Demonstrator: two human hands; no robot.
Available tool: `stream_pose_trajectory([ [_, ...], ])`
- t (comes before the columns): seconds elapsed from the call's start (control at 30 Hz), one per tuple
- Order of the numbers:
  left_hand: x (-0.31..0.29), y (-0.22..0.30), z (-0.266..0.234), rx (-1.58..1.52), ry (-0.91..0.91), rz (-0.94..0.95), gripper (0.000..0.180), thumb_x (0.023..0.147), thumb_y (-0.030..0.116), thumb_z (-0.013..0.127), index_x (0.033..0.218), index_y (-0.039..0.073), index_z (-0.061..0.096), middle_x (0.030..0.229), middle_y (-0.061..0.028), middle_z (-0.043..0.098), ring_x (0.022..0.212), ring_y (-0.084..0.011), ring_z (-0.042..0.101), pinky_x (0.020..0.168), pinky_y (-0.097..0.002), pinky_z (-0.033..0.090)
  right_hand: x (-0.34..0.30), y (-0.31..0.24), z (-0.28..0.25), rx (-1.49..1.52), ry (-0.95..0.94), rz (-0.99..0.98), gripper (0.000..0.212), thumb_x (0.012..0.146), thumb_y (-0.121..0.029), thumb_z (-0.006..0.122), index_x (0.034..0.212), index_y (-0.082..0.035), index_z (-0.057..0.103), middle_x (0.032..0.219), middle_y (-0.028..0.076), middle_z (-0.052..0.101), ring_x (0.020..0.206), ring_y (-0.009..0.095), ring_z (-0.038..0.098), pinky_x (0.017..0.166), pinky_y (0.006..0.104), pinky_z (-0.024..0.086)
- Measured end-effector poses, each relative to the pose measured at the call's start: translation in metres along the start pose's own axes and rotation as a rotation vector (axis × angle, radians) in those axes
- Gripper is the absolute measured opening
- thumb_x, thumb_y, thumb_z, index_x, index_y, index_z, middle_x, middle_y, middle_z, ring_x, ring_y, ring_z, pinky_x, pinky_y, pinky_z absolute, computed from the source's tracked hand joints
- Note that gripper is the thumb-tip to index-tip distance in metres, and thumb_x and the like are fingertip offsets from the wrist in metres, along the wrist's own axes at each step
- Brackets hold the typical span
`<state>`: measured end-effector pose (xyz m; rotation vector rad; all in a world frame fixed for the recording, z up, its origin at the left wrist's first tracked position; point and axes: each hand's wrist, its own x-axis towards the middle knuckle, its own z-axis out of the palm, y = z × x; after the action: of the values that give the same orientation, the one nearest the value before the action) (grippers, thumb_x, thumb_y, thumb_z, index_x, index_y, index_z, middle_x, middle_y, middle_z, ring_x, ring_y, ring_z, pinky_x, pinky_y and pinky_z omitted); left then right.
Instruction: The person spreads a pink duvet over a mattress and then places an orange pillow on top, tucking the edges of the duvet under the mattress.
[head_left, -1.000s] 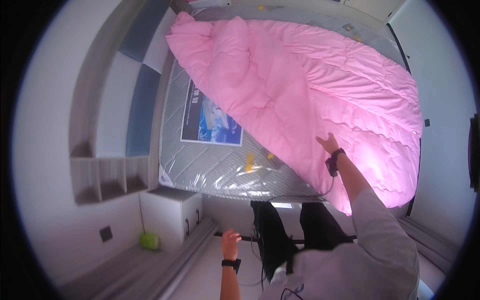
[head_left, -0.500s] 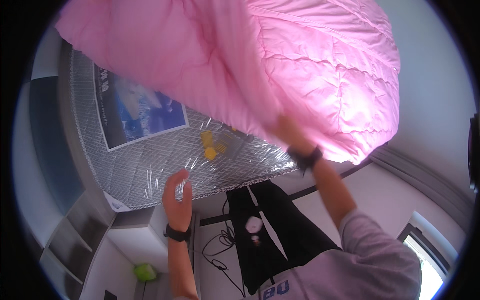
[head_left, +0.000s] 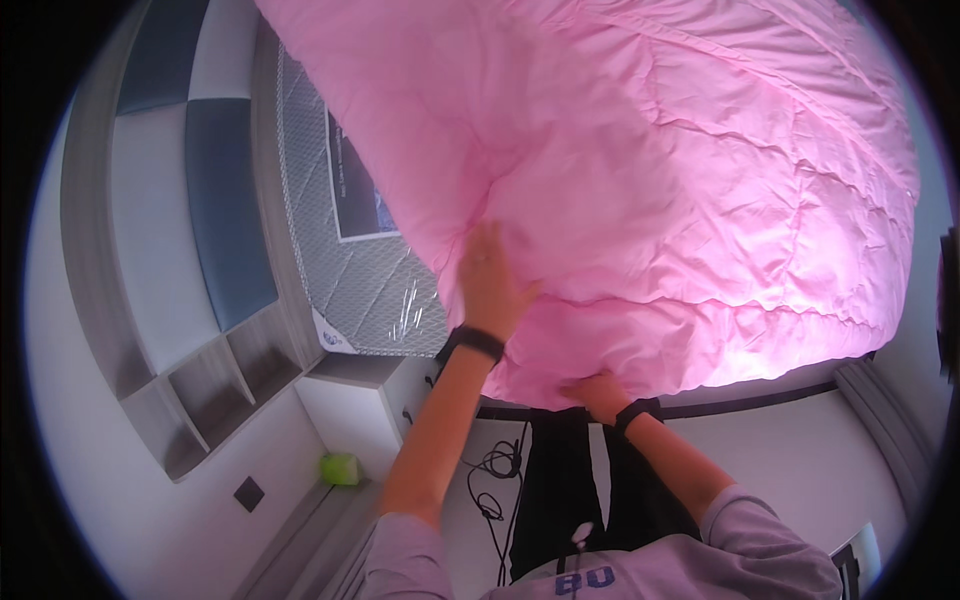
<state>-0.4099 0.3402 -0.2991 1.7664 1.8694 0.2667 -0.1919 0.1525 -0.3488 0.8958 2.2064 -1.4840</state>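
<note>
A large pink quilt (head_left: 720, 230) covers most of the mattress (head_left: 355, 295), whose grey patterned top shows under clear plastic at the left. On the quilt's left part lies my left hand (head_left: 490, 282), its fingers stretched out and the thumb apart, slightly blurred. Close to my body, my right hand (head_left: 600, 396) grips the quilt's near edge, with its fingertips partly lost in the pink cloth. A printed sheet (head_left: 358, 195) on the mattress is partly hidden beneath the quilt's left edge.
A headboard with blue panels (head_left: 228, 210) and open shelf compartments (head_left: 210, 390) stands at the left. Beside the bed is a white bedside cabinet (head_left: 350, 410), with a green object (head_left: 340, 469) below. Black cable (head_left: 497, 460) lies on the floor by my legs. Grey curtain (head_left: 890, 410) hangs at right.
The quilt has come down toward me, covering the yellow items and much of the printed sheet. My left hand has moved onto it; my right hand has come down with its near edge.
</note>
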Motion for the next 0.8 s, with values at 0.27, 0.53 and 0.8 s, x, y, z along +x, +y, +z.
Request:
stream_pose_trajectory([
  [0.27,0.019,0.020,0.093,0.268,-0.086,-0.099,0.073,0.062,0.023,0.066,0.123,0.009,0.029,0.121,-0.0145,0.037,0.108,-0.0324,0.038,0.080,-0.0500,0.036,0.004,0.001,0.042,0.191,0.124,0.122,0.035,0.070,-0.009,0.045,0.099,-0.026,0.056,0.090,0.003,0.059,0.087,0.019,0.054,0.078,0.0332,0.034],
  [0.53,-0.042,-0.145,-0.051,-0.603,0.419,-0.023,0.032,0.071,0.015,0.052,0.099,0.000,0.050,0.095,-0.0141,0.054,0.086,-0.0278,0.051,0.076,-0.0373,0.038,-0.008,-0.033,0.000,0.120,0.123,0.100,0.048,0.065,0.003,0.045,0.111,-0.014,0.048,0.098,0.009,0.055,0.088,0.028,0.051,0.077,0.0370,0.039],
  [0.8,-0.290,-0.322,-0.118,-0.866,0.811,-1.542,0.017,0.079,0.009,0.044,0.093,-0.001,0.048,0.090,-0.0102,0.050,0.085,-0.0224,0.052,0.070,-0.0335,0.047,-0.005,-0.060,-0.007,0.073,0.159,0.140,0.053,0.066,0.006,0.041,0.117,-0.009,0.040,0.101,0.015,0.051,0.092,0.030,0.049,0.079,0.0366,0.041],
])
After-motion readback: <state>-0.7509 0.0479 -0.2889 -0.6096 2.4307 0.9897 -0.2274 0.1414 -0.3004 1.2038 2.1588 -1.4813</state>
